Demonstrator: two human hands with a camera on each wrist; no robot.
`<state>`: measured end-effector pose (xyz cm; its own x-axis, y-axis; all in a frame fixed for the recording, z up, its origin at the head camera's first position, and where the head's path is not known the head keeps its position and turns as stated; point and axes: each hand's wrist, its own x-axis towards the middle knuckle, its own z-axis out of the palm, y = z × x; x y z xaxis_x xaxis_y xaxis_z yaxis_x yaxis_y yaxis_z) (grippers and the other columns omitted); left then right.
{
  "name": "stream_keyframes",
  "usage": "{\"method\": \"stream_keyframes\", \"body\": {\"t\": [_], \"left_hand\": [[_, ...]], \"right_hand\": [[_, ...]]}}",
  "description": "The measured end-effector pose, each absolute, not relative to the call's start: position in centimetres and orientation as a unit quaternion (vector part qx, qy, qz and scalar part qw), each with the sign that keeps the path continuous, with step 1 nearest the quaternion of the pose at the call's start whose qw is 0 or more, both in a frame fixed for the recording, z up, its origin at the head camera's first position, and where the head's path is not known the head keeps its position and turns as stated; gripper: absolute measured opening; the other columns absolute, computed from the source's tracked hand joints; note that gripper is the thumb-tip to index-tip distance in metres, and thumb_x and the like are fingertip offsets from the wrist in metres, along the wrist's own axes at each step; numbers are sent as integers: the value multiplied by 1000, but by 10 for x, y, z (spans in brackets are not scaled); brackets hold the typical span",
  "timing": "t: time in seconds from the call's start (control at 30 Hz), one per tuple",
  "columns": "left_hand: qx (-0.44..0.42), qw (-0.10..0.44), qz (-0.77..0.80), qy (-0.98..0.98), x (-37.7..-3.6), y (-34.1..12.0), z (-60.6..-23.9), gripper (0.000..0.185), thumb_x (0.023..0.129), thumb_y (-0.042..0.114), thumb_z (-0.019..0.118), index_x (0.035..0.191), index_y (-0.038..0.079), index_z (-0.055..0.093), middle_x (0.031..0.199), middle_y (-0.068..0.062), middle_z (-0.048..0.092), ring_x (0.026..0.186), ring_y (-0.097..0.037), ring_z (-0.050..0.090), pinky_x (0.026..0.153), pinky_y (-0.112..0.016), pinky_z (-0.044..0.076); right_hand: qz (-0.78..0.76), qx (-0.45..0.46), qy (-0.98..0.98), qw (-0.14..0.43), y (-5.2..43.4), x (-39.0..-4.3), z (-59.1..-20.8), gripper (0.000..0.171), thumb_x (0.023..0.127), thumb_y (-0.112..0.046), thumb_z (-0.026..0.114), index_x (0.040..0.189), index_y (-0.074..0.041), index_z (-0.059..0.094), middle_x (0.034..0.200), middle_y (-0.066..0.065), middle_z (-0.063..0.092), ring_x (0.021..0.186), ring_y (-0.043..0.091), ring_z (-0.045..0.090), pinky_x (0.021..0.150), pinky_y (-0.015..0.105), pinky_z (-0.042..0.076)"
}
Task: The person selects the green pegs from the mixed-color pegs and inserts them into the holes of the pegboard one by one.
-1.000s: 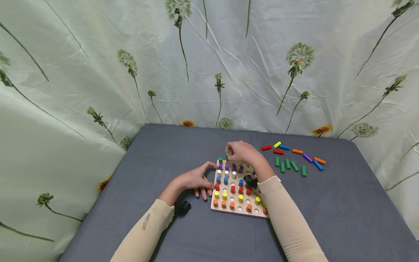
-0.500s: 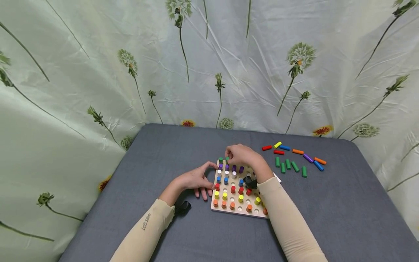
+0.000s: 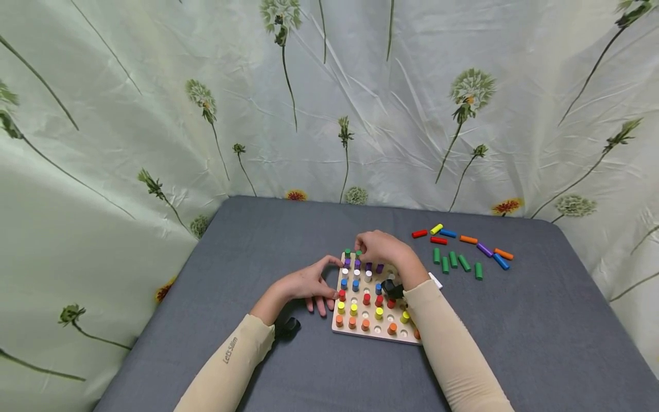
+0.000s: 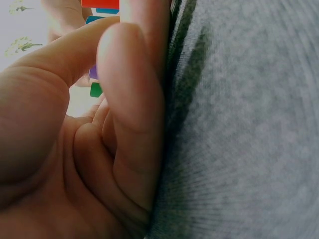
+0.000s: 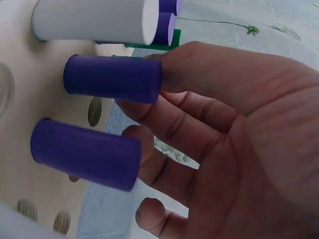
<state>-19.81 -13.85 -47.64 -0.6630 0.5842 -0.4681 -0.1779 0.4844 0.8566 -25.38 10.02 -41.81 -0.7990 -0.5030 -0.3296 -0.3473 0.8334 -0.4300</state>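
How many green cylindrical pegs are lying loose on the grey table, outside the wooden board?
5, in a row right of the wooden peg board: at and. None looks hidden; further green pegs stand in the board near the right hand.

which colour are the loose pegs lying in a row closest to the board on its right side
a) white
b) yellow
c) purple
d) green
d) In the head view the four green pegs lie side by side on the grey table, just right of the wooden peg board; the mixed-colour pegs lie farther back.
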Motion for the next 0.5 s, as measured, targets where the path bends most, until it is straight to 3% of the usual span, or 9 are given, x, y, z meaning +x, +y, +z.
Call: {"method": "stream_keyframes", "body": {"t": [0.23, 0.5], "left_hand": [[131, 388, 488, 771, -197, -137, -477, 67, 99, 21, 73, 151, 31, 32, 83, -11, 80, 57, -16, 74, 45, -28, 53], [124, 390, 488, 771, -198, -136, -476, 69, 98, 21, 74, 152, 31, 32, 83, -12, 80, 57, -16, 74, 46, -28, 54]], "right_hand": [[-187, -216, 935, 210, 105, -250, -414, 19, 102, -13, 66, 121, -12, 66, 101, 6, 70, 79, 18, 64, 72, 32, 51], [-227, -208, 942, 136, 126, -239, -396, 21, 103, -14, 65, 123, -6, 64, 95, 6, 68, 75, 18, 59, 72, 33, 47]]}}
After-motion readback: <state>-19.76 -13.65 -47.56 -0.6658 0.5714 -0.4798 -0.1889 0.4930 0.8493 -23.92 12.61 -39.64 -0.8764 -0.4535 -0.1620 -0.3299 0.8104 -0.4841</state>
